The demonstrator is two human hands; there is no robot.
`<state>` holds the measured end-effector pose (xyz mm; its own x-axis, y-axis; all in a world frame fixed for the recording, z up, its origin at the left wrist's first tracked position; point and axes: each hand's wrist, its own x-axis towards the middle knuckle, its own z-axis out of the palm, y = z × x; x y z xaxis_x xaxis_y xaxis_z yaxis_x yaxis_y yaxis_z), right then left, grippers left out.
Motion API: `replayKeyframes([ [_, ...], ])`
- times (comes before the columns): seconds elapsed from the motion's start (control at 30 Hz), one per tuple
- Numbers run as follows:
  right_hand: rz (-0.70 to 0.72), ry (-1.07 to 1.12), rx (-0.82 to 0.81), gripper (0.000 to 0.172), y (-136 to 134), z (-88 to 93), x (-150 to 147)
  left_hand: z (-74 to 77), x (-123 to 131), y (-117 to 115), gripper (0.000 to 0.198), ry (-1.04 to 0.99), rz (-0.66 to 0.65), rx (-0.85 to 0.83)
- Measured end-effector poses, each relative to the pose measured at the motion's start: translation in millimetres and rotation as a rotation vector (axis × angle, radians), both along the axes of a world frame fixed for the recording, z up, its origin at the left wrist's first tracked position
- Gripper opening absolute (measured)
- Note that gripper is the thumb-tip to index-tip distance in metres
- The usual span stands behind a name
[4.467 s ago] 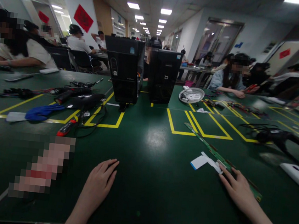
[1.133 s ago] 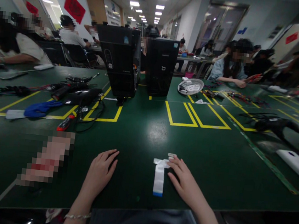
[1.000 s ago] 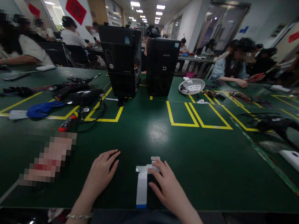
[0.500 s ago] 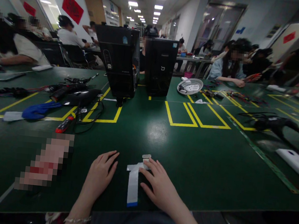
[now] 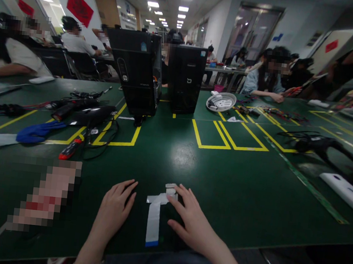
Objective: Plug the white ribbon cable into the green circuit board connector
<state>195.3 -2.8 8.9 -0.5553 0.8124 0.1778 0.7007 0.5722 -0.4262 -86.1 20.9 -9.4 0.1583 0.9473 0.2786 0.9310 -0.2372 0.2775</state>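
A white flat ribbon cable (image 5: 153, 221) with a blue end lies on the green table (image 5: 240, 189) between my hands, blue tip toward me. My right hand (image 5: 192, 223) rests flat beside it, fingers spread, fingertips touching the cable's far end by a small white connector (image 5: 171, 187). My left hand (image 5: 112, 212) lies flat on the table to the cable's left, fingers stretched out, holding nothing. A long thin green circuit strip (image 5: 309, 186) lies far to the right.
Two black computer towers (image 5: 138, 75) (image 5: 186, 77) stand mid-table behind yellow floor-tape boxes. Tools, cables and a blue glove (image 5: 36, 132) lie at left; a white fan grille (image 5: 221, 102) and white casing (image 5: 343, 193) at right. Other people sit around.
My right hand slid the white ribbon cable from the right, off the green strip, to the middle in front of me. My left hand stayed flat in place.
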Motion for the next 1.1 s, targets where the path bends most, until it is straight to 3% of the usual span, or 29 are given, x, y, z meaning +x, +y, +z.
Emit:
replayKeyframes([
  [0.07,-0.089,-0.003,0.05,0.056,8,-0.9,28,-0.5,-1,0,0.041,-0.003,-0.002,0.0],
  [0.13,-0.247,-0.048,0.105,0.052,25,-2.9,75,-0.5,-1,0,0.041,-0.006,-0.003,-0.004],
  [0.27,-0.707,-0.243,0.159,0.06,69,-5.6,203,0.7,0,-1,0.041,-0.012,0.0,-0.005],
  [0.33,-0.984,-0.348,0.108,0.063,83,-5.1,259,1.3,1,-1,0.04,-0.02,0.008,0.003],
  [0.43,-1.168,-0.35,0.067,0.067,87,-5.4,311,1.4,3,-1,0.039,-0.033,0.015,0.008],
  [0.6,-1.303,-0.306,-0.037,0.075,82,-13.1,334,0.0,3,-1,0.038,-0.037,0.013,0.013],
  [0.8,-1.297,-0.315,-0.104,0.08,89,-16.7,348,-1.2,2,-2,0.037,-0.03,0.002,0.021],
  [1.1,-1.056,-0.336,-0.052,0.065,66,-25.5,334,-3.3,1,-2,0.039,-0.007,0.003,-0.008],
])
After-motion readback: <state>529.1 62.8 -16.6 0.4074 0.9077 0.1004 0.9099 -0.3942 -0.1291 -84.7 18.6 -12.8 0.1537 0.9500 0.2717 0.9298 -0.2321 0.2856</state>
